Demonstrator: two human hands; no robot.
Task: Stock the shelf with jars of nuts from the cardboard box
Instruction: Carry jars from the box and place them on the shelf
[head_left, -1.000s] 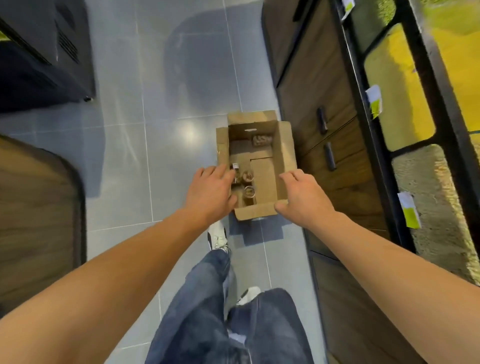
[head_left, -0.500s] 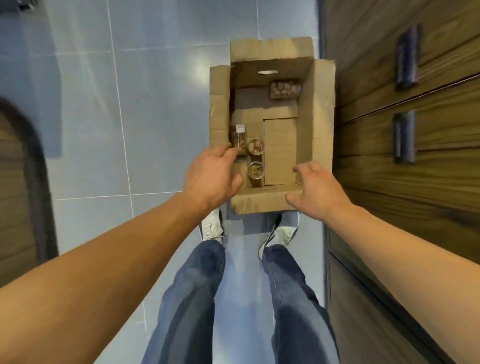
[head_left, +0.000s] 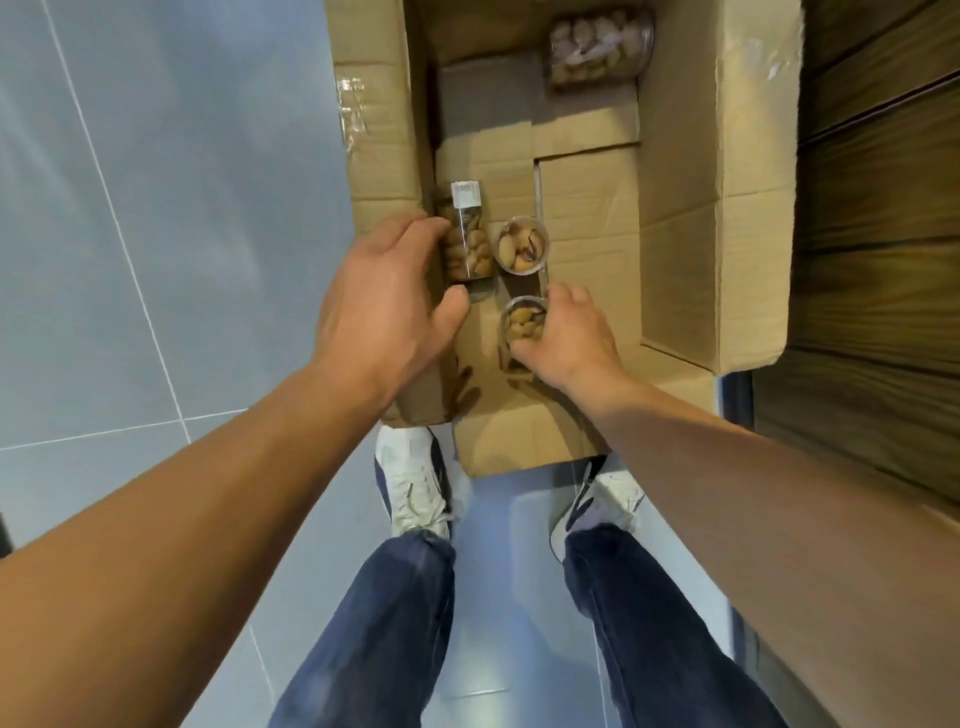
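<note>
An open cardboard box (head_left: 717, 218) lies on the floor in front of my feet. Inside at the near left, a clear jar of nuts (head_left: 466, 244) with a barcode label lies on its side. My left hand (head_left: 384, 301) curls around it, fingers on its left side and thumb at its near end. Beside it stands an upright jar of nuts (head_left: 521, 245), untouched. My right hand (head_left: 569, 340) grips a second upright jar (head_left: 522, 322) just nearer. Another jar of nuts (head_left: 597, 44) lies at the far end of the box. No shelf is in view.
A dark wooden cabinet front (head_left: 878, 208) runs along the right, close against the box. Grey floor tiles (head_left: 182, 208) spread to the left. My white shoes (head_left: 413, 486) and jeans stand right at the box's near flap (head_left: 519, 436).
The view has dropped much closer to the box. Both hands went from the box's near rim down inside it, the left onto the lying jar, the right onto the nearest upright jar.
</note>
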